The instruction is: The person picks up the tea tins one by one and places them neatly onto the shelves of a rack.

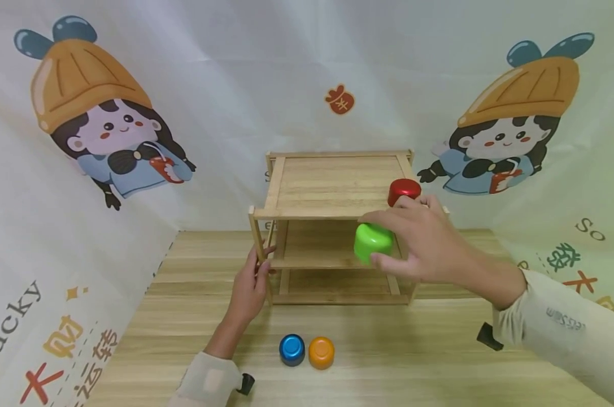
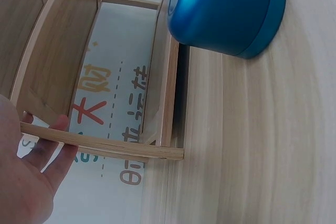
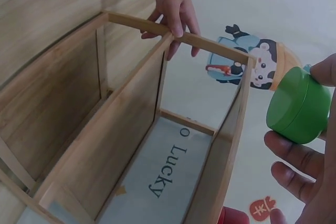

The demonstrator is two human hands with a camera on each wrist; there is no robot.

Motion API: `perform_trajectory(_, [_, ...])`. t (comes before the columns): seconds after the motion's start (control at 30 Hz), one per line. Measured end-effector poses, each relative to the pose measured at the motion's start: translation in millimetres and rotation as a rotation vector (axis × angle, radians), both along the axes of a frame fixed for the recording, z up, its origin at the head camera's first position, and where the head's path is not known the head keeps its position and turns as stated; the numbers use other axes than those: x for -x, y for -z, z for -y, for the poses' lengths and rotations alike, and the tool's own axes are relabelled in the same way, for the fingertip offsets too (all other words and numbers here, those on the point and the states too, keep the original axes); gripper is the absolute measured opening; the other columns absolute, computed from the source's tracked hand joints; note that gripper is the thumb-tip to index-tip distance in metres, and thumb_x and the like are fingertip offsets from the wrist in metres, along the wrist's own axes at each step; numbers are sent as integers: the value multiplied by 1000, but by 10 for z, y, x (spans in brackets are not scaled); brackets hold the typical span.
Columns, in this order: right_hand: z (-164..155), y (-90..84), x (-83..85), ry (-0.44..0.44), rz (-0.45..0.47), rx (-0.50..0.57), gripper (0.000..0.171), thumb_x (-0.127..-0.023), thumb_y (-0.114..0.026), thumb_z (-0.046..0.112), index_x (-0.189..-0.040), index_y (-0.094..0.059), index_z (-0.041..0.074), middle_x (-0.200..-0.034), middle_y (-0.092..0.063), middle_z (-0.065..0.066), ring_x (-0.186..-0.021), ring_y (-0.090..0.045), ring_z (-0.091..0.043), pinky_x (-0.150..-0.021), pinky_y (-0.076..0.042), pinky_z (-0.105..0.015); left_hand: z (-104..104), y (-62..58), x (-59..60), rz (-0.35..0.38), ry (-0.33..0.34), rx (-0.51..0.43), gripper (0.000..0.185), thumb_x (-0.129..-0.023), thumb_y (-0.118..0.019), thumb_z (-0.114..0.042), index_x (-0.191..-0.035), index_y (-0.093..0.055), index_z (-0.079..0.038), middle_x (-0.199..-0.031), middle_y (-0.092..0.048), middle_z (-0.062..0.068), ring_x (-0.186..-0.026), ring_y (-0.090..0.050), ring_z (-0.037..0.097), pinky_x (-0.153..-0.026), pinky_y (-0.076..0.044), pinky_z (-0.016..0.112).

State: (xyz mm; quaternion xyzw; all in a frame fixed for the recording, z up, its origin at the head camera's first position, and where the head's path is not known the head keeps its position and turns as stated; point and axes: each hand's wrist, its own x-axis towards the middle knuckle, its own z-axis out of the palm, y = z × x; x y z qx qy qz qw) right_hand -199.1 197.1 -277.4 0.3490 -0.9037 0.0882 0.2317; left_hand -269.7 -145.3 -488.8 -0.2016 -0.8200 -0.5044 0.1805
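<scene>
right hand [image 1: 423,243] grips green cup [image 1: 373,242] before wooden shelf [image 1: 332,186]; left hand [image 1: 249,285] holds shelf post

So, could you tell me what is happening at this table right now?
A person grips the front left post of a small wooden shelf with the left hand. The right hand holds a green cup in front of the rack. A red cup stands on the top shelf. A blue cup and an orange cup sit on the table.
</scene>
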Motion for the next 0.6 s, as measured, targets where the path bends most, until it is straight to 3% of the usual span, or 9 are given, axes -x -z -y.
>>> perform_trajectory(0.27, [-20,-94,124,9,-8,-13,54,-82,-67,52,-127,-68,24,-86,-67,11,-85,-48,-14,-81,-31,-47,6,-3,-4,1,2,9,51,-111,-40,-16,-161,-29,-24,-147,-59,10,-97,-74,37,-78,-61,43])
perform_trajectory(0.6, [-76,-227,280,50,26,-10,49,-85,-67,50,-127,-66,26,-83,-63,8,-92,-52,-18,-82,-31,-50,-6,3,-7,-1,-8,6,49,-111,-41,-15,-159,-32,-21,-145,-60,11,-96,-75,34,-81,-61,46])
